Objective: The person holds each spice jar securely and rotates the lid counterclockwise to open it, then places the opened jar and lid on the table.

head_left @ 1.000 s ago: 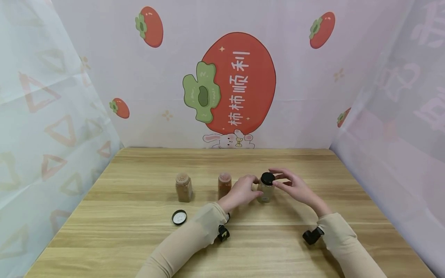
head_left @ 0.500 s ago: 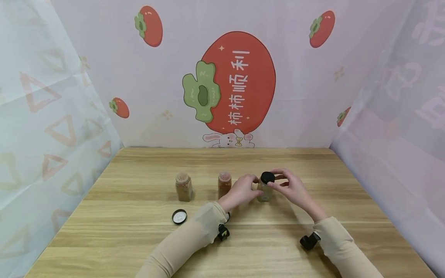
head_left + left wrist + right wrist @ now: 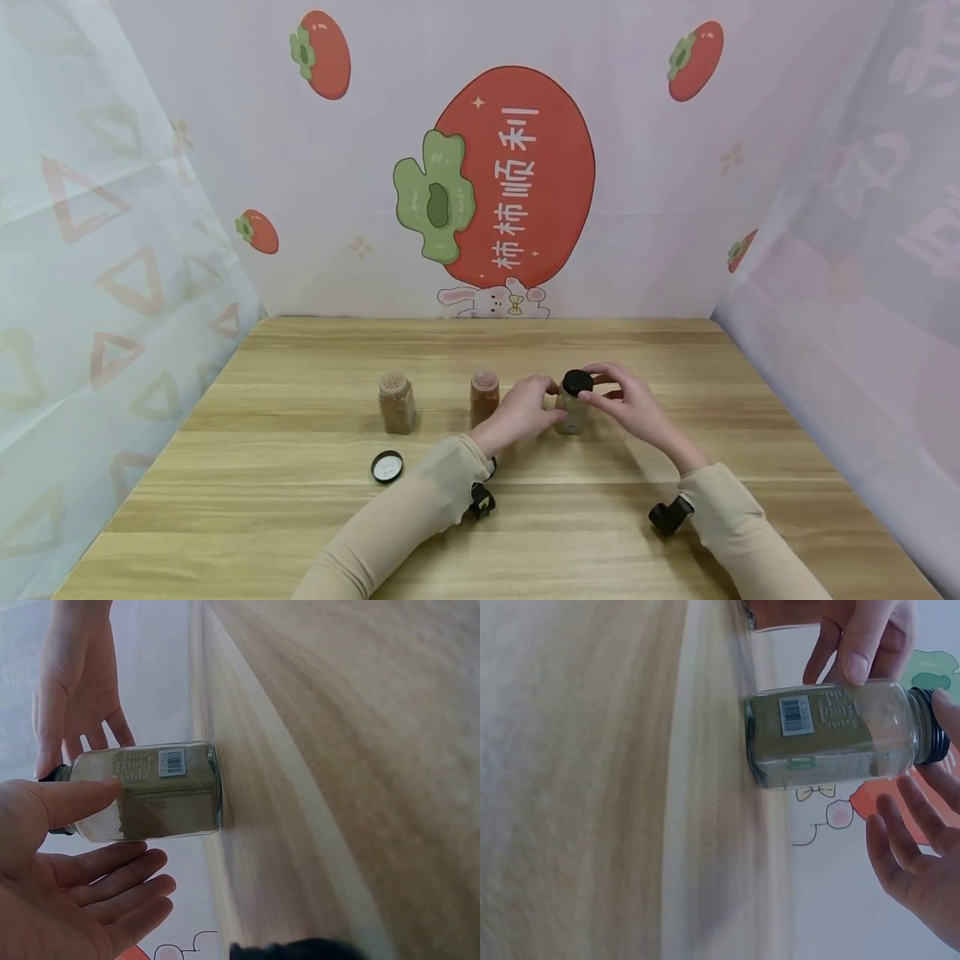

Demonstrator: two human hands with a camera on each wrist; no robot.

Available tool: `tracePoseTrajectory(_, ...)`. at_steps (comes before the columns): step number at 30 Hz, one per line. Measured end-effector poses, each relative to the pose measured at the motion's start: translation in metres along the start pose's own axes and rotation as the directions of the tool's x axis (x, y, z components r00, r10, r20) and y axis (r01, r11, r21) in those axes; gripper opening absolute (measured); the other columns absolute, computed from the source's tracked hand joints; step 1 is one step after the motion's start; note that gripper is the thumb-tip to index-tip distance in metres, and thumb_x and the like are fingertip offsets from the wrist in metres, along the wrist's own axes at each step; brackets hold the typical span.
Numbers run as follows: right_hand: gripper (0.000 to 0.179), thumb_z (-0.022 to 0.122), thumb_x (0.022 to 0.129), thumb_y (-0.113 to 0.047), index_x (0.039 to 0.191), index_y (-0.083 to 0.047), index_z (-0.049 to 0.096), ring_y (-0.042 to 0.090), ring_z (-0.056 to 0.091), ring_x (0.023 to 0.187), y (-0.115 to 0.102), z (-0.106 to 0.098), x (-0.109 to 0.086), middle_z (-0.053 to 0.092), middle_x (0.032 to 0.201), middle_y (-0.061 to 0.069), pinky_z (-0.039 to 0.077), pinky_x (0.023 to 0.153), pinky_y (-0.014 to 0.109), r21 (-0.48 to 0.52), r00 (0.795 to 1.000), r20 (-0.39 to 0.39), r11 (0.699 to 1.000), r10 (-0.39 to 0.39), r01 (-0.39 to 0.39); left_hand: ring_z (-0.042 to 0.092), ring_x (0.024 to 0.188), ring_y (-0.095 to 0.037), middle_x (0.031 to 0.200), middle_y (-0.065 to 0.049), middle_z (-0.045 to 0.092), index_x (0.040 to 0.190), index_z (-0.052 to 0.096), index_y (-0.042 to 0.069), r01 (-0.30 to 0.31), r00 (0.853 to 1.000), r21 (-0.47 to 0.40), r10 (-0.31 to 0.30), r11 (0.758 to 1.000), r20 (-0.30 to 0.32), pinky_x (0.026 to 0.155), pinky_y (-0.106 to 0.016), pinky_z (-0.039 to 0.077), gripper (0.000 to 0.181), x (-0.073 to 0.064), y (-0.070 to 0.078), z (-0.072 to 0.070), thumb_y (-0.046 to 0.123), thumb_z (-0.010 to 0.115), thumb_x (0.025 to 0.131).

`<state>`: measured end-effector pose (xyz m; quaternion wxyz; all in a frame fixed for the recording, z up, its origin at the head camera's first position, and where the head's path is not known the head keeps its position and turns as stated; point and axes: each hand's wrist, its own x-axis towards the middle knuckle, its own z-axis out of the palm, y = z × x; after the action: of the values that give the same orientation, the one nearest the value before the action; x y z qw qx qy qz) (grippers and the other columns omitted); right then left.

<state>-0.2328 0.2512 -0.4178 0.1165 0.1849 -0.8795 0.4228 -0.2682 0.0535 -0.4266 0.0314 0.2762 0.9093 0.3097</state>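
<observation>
A glass spice jar point(image 3: 573, 418) with greenish-brown powder stands upright on the table, its black lid point(image 3: 577, 382) on top. My left hand point(image 3: 522, 410) holds the jar's body from the left, thumb on the labelled side and fingers behind. From the right, my right hand point(image 3: 632, 410) pinches the lid between thumb and fingers, its other fingers spread apart. The right wrist view shows the ridged lid point(image 3: 932, 726) seated on the neck. A barcode label marks the jar point(image 3: 161, 796) in the left wrist view, powder filling only its lower part.
A jar of reddish powder point(image 3: 484, 398) stands just left of my left hand, partly covered by it. Farther left is a jar of tan powder point(image 3: 397, 408). Both have perforated shaker tops showing. A loose black lid point(image 3: 387, 467) lies inside-up on the wooden table point(image 3: 247, 492).
My right hand has shifted slightly left, its thumb sliding across the front of the lid. My left hand and the jar have stayed in place.
</observation>
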Motion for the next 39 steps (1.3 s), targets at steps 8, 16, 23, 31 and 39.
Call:
tracePoseTrajectory(8,0.036,0.061,0.092,-0.013,0.127,-0.007,0.056,0.032,0.056,0.111,0.007,-0.008,0.004,0.054,0.126,0.015,0.055,0.080,0.036,-0.010,0.995,0.087,0.999,-0.051,0.052,0.059,0.111,-0.022,0.121,-0.010,0.062,0.120,0.061,0.004,-0.006,1.000,-0.005,0.006,1.000,0.003,0.092,-0.033,0.051,0.042,0.000,0.000,0.000,0.026,0.071,0.085)
tracePoseTrajectory(16,0.037,0.058,0.095,-0.020,0.131,-0.012,0.054,0.030,0.053,0.114,0.018,-0.013,0.007,0.050,0.133,0.011,0.054,0.082,0.029,0.025,0.981,0.183,0.998,-0.069,0.066,0.059,0.112,-0.021,0.122,-0.010,0.062,0.121,0.060,0.004,-0.012,1.000,0.001,0.012,1.000,0.006,0.093,-0.032,0.050,0.042,0.001,-0.001,0.000,0.027,0.070,0.086)
tracePoseTrajectory(23,0.040,0.055,0.096,-0.018,0.136,-0.013,0.050,0.031,0.052,0.116,0.016,-0.015,0.007,0.048,0.133,0.009,0.053,0.083,0.025,0.046,0.972,0.217,0.996,-0.083,0.075,0.059,0.111,-0.021,0.121,-0.009,0.062,0.120,0.060,0.005,-0.011,1.000,-0.001,0.011,1.000,0.003,0.092,-0.032,0.050,0.042,0.001,-0.002,0.001,0.027,0.071,0.086)
tracePoseTrajectory(31,0.040,0.056,0.096,-0.020,0.135,-0.013,0.050,0.032,0.054,0.116,0.017,-0.015,0.006,0.050,0.135,0.010,0.053,0.085,0.031,0.041,0.981,0.187,0.998,-0.055,0.048,0.059,0.110,-0.021,0.121,-0.008,0.062,0.120,0.060,0.005,-0.010,1.000,0.001,0.010,1.000,0.004,0.092,-0.031,0.050,0.042,0.000,-0.001,0.000,0.027,0.070,0.086)
tracePoseTrajectory(39,0.036,0.056,0.096,-0.018,0.130,-0.006,0.053,0.032,0.057,0.113,0.003,-0.012,0.002,0.054,0.131,0.013,0.053,0.085,0.035,-0.005,0.997,0.079,1.000,0.000,0.000,0.060,0.110,-0.021,0.121,-0.008,0.062,0.120,0.060,0.005,-0.010,1.000,0.001,0.010,1.000,0.002,0.092,-0.031,0.050,0.041,0.001,-0.001,0.000,0.027,0.070,0.086)
